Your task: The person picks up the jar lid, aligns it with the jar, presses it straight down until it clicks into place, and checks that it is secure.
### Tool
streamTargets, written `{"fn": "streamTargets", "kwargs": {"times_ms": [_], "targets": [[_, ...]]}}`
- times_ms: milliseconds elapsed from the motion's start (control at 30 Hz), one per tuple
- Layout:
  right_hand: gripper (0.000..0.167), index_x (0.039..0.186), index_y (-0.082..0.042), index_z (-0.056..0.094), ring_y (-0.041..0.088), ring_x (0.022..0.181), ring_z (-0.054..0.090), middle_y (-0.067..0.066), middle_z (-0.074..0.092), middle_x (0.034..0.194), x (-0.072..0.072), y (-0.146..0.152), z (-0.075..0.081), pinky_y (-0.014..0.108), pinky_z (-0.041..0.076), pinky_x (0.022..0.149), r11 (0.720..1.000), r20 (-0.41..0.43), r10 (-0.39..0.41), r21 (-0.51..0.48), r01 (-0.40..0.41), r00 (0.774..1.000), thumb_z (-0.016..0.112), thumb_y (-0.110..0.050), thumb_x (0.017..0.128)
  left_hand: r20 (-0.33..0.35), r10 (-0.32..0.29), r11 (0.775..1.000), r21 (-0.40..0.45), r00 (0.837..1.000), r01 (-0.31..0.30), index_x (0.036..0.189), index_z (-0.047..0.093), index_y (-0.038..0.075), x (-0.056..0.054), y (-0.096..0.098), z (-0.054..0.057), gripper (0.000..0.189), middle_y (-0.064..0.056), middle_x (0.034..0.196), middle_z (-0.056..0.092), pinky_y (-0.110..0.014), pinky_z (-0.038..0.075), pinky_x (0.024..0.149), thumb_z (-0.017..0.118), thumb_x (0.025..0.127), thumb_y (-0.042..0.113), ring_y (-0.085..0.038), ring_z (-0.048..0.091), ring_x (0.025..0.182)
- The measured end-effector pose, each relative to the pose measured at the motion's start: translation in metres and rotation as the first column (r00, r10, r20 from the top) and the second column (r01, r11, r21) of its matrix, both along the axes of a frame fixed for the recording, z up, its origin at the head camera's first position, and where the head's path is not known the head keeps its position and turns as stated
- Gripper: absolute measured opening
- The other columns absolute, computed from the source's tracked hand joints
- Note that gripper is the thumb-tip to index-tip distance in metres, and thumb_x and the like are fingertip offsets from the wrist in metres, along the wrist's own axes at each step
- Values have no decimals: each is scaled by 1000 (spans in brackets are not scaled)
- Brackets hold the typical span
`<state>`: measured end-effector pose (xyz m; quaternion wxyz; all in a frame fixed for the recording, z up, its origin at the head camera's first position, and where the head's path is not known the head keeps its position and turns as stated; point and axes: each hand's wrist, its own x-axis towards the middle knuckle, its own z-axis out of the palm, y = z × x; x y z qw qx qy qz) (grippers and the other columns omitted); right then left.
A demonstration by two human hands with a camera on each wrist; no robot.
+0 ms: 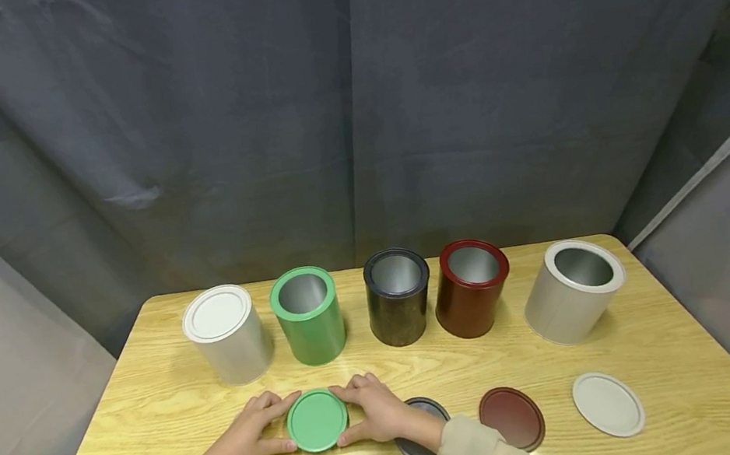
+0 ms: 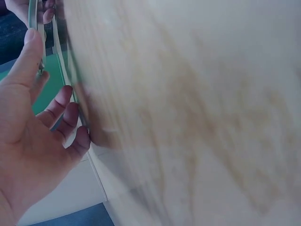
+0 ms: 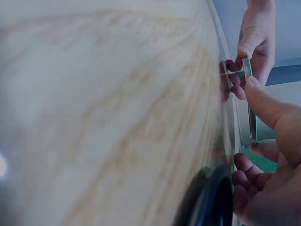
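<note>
A round green lid (image 1: 318,421) is held between both hands, in front of the open green can (image 1: 314,336). My left hand (image 1: 252,431) holds its left edge between thumb and index finger, and my right hand (image 1: 372,409) does the same at the right edge. Seen edge-on in the right wrist view, the lid (image 3: 252,110) stands apart from the tabletop. The other fingers of the left hand (image 2: 35,127) curl loosely beneath. Partly covered by the right wrist, a black lid (image 1: 416,452) lies on the table.
Behind the hands stand a white can (image 1: 236,349) with its lid on, and open black (image 1: 398,318), dark red (image 1: 468,310) and off-white (image 1: 561,308) cans. A dark red lid (image 1: 512,418) and an off-white lid (image 1: 608,404) lie at the right on the wooden table (image 1: 122,452).
</note>
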<state>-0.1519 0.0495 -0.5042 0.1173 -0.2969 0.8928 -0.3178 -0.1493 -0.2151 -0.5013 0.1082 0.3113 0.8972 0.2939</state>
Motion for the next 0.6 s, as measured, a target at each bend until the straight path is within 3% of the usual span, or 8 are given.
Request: {"fn": "streamTargets", "kwargs": {"times_ms": [233, 600], "targets": [[78, 136, -6, 43, 6, 86, 37, -3, 49, 98, 1, 4, 1, 19, 36, 74, 998, 18, 24, -53, -23, 1000, 72, -42, 73, 3, -12, 1000, 11, 1000, 11, 138, 41, 12, 2, 0, 1, 71, 7, 104, 47, -44, 40, 83, 59, 80, 50, -14, 42, 97], [77, 136, -5, 43, 7, 82, 37, -1, 50, 96, 1, 6, 7, 18, 34, 69, 996, 2, 40, -76, -40, 999, 72, -41, 74, 2, -12, 1000, 20, 1000, 12, 139, 40, 13, 4, 0, 5, 71, 9, 105, 51, -44, 40, 84, 58, 81, 50, -15, 44, 97]]}}
